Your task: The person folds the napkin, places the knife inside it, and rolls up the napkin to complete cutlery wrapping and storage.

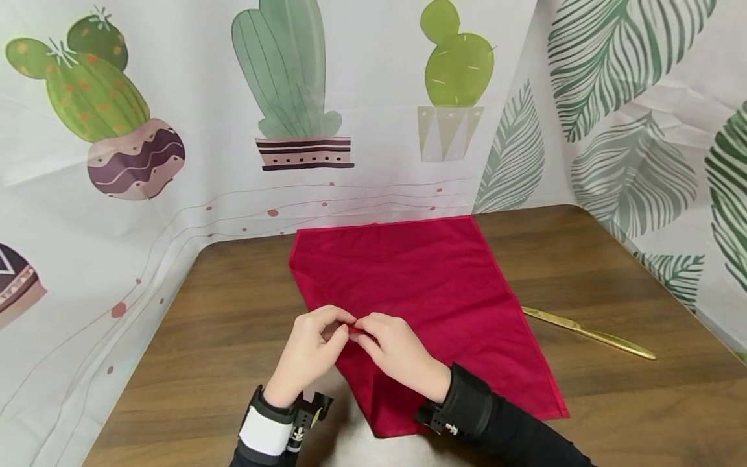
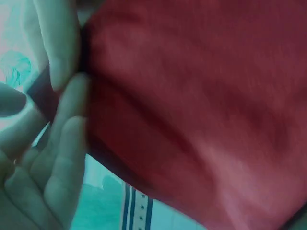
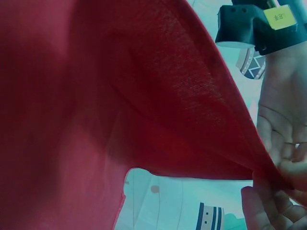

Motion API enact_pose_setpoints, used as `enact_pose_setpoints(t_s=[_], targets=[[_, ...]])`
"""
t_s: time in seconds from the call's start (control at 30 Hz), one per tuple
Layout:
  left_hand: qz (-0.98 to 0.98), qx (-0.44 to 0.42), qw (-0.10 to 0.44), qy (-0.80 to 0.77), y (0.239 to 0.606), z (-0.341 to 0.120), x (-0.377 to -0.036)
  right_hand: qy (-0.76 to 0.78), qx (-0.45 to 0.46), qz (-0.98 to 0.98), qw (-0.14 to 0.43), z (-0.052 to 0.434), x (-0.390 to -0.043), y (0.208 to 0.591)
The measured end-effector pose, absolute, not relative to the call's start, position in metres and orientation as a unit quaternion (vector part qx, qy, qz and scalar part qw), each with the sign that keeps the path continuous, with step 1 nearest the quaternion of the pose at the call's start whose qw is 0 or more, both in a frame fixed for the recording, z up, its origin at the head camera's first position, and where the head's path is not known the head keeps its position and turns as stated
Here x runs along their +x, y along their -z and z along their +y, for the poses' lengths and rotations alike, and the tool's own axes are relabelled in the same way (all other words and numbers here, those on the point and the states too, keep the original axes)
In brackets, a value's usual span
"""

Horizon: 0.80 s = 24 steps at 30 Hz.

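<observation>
A red cloth napkin (image 1: 432,305) lies spread on a wooden counter (image 1: 222,337), one corner lifted. The left hand (image 1: 309,353) and right hand (image 1: 397,353) meet at that corner, fingertips together, both pinching the fabric. A gold knife (image 1: 589,333) rests on the counter just right of the napkin. Cactus-print curtains (image 1: 175,97) hang behind.

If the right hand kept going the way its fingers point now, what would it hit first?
The right hand points left, toward the left hand. Both pinch the same red napkin corner, so it would probably meet the left hand's fingertips almost immediately.
</observation>
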<state>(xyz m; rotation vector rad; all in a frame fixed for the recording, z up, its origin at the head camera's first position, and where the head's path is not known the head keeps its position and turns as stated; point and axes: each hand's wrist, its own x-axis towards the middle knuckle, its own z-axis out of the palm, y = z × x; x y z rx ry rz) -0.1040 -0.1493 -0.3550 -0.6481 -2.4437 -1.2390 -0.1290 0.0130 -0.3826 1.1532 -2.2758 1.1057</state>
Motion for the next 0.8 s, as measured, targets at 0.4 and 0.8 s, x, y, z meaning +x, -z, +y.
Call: enact_pose_setpoints(t_s=[0.4, 0.8], targets=[[-0.882, -0.29, 0.079, 0.363, 0.382, -0.196, -0.135, -0.308, 0.452, -0.812, 0.206, 0.034, -0.119, 0.359], [-0.916, -0.237, 0.079, 0.314, 0.404, -0.242, -0.15, -0.279, 0.529, -0.774, 0.207, 0.07, -0.091, 0.328]])
